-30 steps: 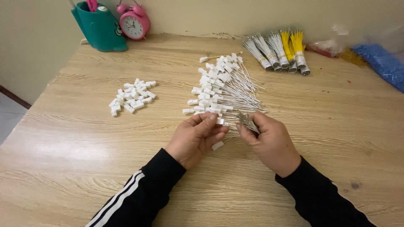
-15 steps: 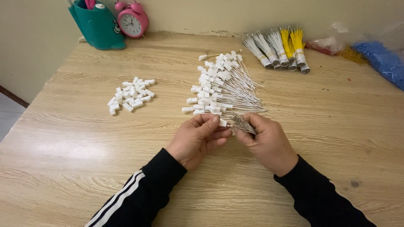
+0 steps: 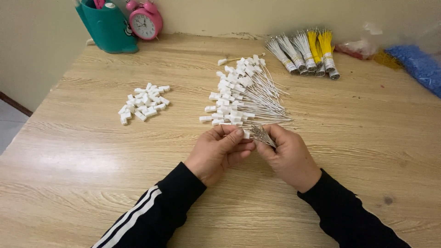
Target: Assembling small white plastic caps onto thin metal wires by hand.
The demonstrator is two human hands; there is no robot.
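1. Where the two hands meet at the near middle of the wooden counter (image 3: 367, 138): left hand (image 3: 219, 154), grip clenched, fingertips pinching a small white block (image 3: 246, 134).
2. Right hand (image 3: 288, 156), grip clenched on a thin bundle of metal wires (image 3: 262, 135), held touching the white block.
3. Just beyond the hands: a fanned pile of white wires with block ends (image 3: 245, 96), blocks to the left, wire tails pointing right.
4. Well apart to the left: a loose heap of small white blocks (image 3: 143, 103).
5. At the far edge, right of centre: bundled wire bunches (image 3: 307, 50), white and yellow, each bound by a pale band near its lower end.
6. Far right corner: a blue heap (image 3: 420, 66) and a clear plastic bag (image 3: 363, 43); contents too blurred to tell.
7. Far left corner: a teal holder (image 3: 108, 27), with a pink round alarm clock (image 3: 144, 20) just beside it.
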